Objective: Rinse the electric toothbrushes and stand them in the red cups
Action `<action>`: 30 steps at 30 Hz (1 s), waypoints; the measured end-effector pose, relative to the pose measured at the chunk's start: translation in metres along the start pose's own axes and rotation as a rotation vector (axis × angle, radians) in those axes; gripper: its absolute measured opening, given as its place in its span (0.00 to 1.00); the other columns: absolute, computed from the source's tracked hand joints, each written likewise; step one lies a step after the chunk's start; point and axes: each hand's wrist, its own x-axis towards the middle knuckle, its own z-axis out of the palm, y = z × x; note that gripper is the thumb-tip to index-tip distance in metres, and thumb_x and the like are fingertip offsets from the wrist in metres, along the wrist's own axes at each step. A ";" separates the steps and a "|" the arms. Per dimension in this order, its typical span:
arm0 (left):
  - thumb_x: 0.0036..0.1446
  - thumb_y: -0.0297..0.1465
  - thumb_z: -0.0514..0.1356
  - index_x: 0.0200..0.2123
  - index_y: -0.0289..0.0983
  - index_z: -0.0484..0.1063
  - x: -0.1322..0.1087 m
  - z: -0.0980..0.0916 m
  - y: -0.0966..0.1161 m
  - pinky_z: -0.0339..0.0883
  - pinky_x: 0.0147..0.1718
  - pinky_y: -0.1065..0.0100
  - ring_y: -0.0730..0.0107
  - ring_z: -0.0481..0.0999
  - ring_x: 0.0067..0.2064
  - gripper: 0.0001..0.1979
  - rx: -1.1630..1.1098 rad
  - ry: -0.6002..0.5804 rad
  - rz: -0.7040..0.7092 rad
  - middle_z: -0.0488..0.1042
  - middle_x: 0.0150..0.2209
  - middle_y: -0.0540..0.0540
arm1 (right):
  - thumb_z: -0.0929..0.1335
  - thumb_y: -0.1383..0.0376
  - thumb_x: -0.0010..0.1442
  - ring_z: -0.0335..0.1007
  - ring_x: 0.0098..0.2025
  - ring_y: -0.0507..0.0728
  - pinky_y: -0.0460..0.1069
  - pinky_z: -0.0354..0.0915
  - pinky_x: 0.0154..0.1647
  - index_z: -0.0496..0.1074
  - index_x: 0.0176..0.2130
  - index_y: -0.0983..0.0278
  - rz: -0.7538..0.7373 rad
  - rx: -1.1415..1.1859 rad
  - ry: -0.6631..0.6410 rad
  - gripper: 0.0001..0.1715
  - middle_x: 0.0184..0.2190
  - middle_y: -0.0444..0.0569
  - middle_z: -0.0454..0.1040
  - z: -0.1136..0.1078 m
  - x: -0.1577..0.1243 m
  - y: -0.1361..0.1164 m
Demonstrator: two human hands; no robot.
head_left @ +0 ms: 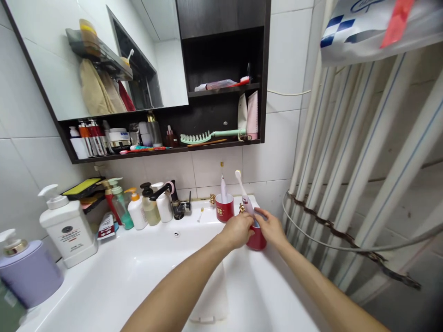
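A red cup (256, 241) stands on the right rim of the white sink (145, 272), with an electric toothbrush (244, 196) leaning up out of it. My left hand (238, 230) is wrapped round the cup's left side. My right hand (272, 227) is closed at the cup's top right, fingers at the toothbrush handle. Just behind stands a second red cup (224, 208) holding another electric toothbrush (223, 186).
A black faucet (175, 200) sits at the sink's back, with several pump bottles (138, 210) to its left and a large white dispenser (67, 228) and a purple one (26, 272) further left. A dark shelf (166, 148) with toiletries hangs above. White pipes (346, 152) run down the right.
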 end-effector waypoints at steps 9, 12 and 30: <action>0.42 0.24 0.50 0.27 0.34 0.63 0.048 0.016 -0.028 0.60 0.34 0.71 0.73 0.64 0.36 0.06 0.018 0.003 -0.062 0.64 0.36 0.47 | 0.59 0.61 0.41 0.65 0.33 0.58 0.50 0.60 0.32 0.65 0.38 0.68 0.001 -0.093 0.040 0.23 0.30 0.52 0.71 0.014 0.055 0.019; 0.43 0.24 0.49 0.27 0.34 0.63 0.055 0.019 -0.034 0.59 0.35 0.70 0.72 0.64 0.36 0.06 0.026 0.007 -0.077 0.65 0.35 0.47 | 0.60 0.66 0.40 0.61 0.40 0.58 0.51 0.56 0.39 0.63 0.41 0.67 -0.048 -0.104 -0.032 0.24 0.38 0.53 0.67 0.016 0.074 0.014; 0.44 0.28 0.50 0.35 0.35 0.61 0.053 0.020 -0.034 0.56 0.38 0.67 0.67 0.61 0.41 0.11 0.090 0.108 -0.142 0.63 0.38 0.45 | 0.64 0.58 0.36 0.62 0.25 0.54 0.48 0.54 0.26 0.64 0.20 0.64 -0.027 -0.390 -0.074 0.11 0.16 0.44 0.66 0.017 0.106 -0.003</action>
